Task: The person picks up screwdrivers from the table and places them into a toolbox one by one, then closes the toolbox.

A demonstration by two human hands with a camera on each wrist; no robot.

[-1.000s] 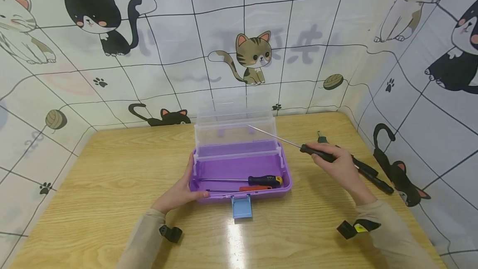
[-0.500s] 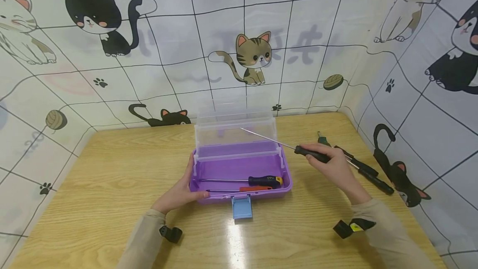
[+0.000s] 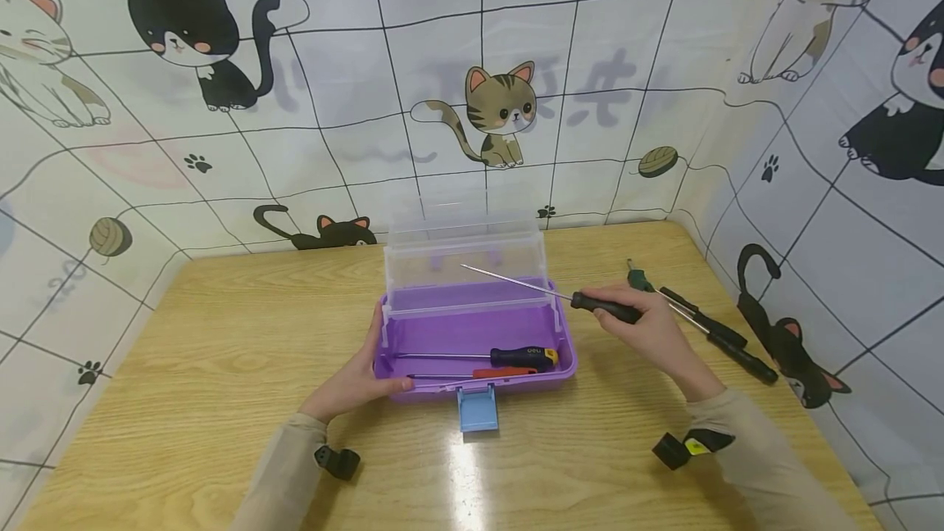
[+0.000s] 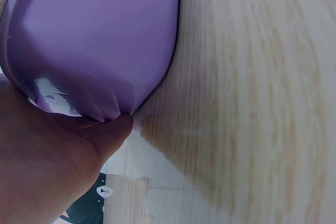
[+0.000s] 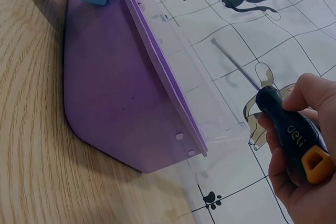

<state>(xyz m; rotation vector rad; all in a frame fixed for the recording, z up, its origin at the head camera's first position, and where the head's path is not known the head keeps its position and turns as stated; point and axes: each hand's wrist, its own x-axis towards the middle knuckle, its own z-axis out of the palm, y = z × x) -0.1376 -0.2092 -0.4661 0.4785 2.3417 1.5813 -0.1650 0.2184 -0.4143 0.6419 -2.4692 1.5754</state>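
Note:
A purple toolbox [image 3: 472, 330] stands on the table, its clear lid [image 3: 465, 260] raised at the back and its blue latch [image 3: 478, 410] hanging down in front. My left hand [image 3: 354, 379] grips the box's left end, thumb over the front rim. In the left wrist view its fingers [image 4: 113, 135] lie along the purple wall. My right hand [image 3: 656, 330] holds a long screwdriver [image 5: 286, 124] by its dark handle with an orange end, shaft pointing left over the back of the box. Inside the box lie a black-and-yellow screwdriver [image 3: 519, 357] and a red-handled screwdriver [image 3: 505, 372].
On the table at right lie several more tools, among them a dark green-handled one [image 3: 638, 277] and a long black-handled screwdriver [image 3: 745, 357]. A wall sheet [image 3: 590, 47] with cartoon cats closes off the table's back and right side.
My right hand has moved left with the screwdriver, whose tip has dropped slightly and shifted left over the box. The left hand and the box have stayed put.

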